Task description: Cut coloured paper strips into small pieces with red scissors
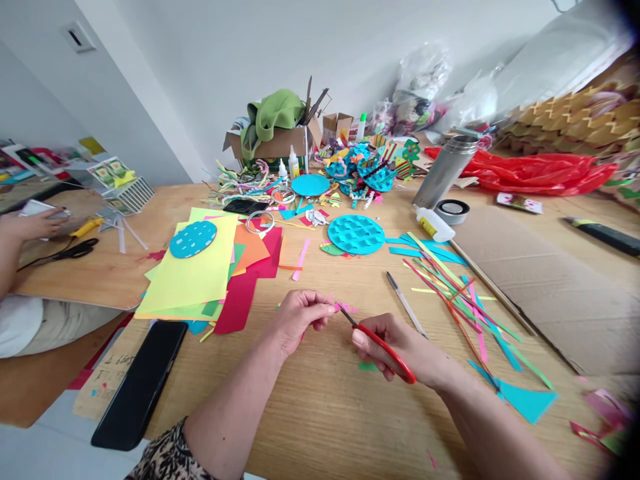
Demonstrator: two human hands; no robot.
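My right hand grips red-handled scissors, their blades pointing up and left toward my other hand. Thumb and index finger of my left hand are pinched together just left of the blade tips. What sits in that pinch is too small to make out, though some pink shows at the fingertips. Small pink paper bits lie on the table right behind the blades. A green paper scrap lies below the scissors. Beyond my right hand a pen rests on the wood.
Coloured paper sheets and a black phone lie left. Paper strips, cardboard and a tilted steel flask are on the right. Blue paper discs lie ahead. Another person's hand works at far left.
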